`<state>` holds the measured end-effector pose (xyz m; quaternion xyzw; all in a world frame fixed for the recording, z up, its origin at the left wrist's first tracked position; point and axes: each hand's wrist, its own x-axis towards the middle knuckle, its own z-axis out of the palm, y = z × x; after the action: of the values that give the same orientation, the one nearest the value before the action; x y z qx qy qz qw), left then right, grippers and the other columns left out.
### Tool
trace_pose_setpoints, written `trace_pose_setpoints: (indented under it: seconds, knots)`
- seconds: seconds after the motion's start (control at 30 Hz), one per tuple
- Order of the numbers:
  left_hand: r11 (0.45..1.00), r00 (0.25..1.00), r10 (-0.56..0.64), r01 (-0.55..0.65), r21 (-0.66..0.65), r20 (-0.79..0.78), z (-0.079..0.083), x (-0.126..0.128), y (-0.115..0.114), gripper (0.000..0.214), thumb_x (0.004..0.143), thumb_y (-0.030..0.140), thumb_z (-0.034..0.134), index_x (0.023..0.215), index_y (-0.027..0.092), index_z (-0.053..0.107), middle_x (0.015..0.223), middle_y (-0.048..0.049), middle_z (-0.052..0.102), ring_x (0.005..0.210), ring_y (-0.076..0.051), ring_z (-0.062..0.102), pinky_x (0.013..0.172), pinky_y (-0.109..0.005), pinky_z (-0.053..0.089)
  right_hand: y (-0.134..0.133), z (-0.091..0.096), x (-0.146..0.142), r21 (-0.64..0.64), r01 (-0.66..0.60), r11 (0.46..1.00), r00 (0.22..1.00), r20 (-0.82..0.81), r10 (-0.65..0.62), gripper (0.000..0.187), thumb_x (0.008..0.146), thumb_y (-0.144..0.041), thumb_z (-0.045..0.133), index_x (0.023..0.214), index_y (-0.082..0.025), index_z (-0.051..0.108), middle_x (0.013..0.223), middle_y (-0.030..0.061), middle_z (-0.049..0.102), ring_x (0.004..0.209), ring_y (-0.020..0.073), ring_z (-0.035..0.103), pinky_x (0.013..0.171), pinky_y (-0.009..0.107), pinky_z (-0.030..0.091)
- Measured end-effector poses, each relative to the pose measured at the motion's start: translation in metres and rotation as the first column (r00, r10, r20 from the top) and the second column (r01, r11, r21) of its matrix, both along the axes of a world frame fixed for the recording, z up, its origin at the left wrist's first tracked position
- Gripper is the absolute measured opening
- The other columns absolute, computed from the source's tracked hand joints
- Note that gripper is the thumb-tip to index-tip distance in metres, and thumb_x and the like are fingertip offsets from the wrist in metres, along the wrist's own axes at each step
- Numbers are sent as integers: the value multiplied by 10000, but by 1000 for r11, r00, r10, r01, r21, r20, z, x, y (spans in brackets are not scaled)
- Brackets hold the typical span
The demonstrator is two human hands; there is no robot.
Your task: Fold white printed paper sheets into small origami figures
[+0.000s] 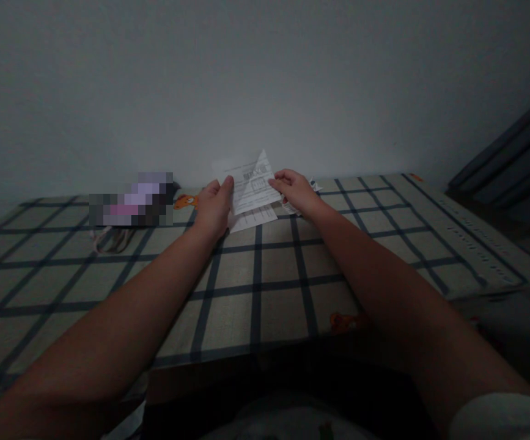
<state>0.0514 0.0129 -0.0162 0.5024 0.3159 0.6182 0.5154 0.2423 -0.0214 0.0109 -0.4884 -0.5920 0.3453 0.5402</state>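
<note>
Between my hands is a creased white printed sheet of paper [250, 186], raised above the table and tilted toward me. My left hand [215, 205] is closed on its left edge, the thumb lying over the front. At the right edge, the fingers of my right hand [296, 188] pinch the same sheet. Another printed paper [254, 219] shows below it; whether the two are joined I cannot tell. Partly hidden behind my right hand, a crumpled white piece [291, 208] lies on the cloth.
A checked tablecloth [276, 263] with orange bear prints covers the table. To the left lies a blurred-out purple and pink item [139, 198] with a looped cord [111, 240] beside it. A pale wall [265, 79] rises behind the table. Dark folded fabric [512, 143] hangs at the right.
</note>
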Motion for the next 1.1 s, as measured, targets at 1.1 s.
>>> trace_pose_setpoints:
  seconds: [1.1]
  knots:
    - [964,961,-255,261,-50,112,6,6,-15,286,712,159,719,993,124,685,1055,-102,752,997,-271,712,998,-454,531,13,-14,14,284,35,958,969,226,-102,247,801,-242,662,1034,-165,631,942,45,640,780,132,593,764,294,502]
